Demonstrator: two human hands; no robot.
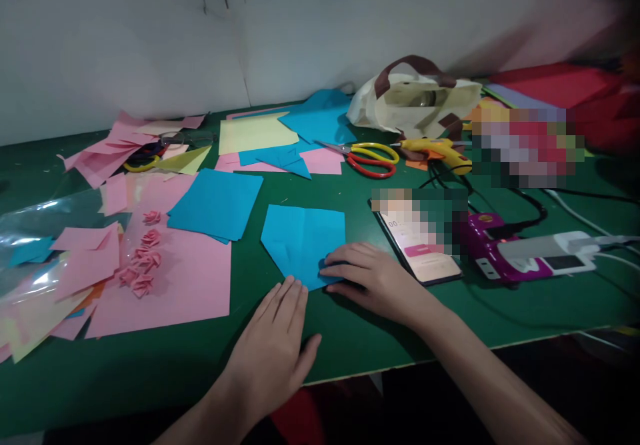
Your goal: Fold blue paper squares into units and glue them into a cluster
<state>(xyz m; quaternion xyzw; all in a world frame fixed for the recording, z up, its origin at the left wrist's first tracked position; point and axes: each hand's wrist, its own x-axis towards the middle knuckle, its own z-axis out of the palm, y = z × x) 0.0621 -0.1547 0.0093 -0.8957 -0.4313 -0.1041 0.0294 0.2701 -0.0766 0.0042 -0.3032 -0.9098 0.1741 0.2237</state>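
Green tabletop [200,372]: flat and matte-looking, light strip along the near edge, pushed up against the wall.
Wall [125,38]: plain greyish white, kinda dim, few dark lines up top.
Creased blue sheet [305,232]: the piece being handled, lying flat mid-table. Crease down the middle, slanted lower edges.
Left hand [280,338]: flat and released, fingers together, tips on the sheet's bottom point.
Right hand [380,282]: loosely curved over the sheet's right edge, not clenched. Can't tell if it's pinching the paper.
Blue stack [215,202]: smooth squares, slightly fanned, just left of the sheet and overlapping the pink paper [200,285].
Pink roses [150,258]: small, twisty, folded, clustered on the pink side.
Scissors [373,158]: 1 red handle loop, 1 yellow, metal blades over paper.
Bag [370,105]: soft cream fabric, brown handles, slumped by the wall.
Phone [430,258]: slim slab, screen lit, right of the sheet.
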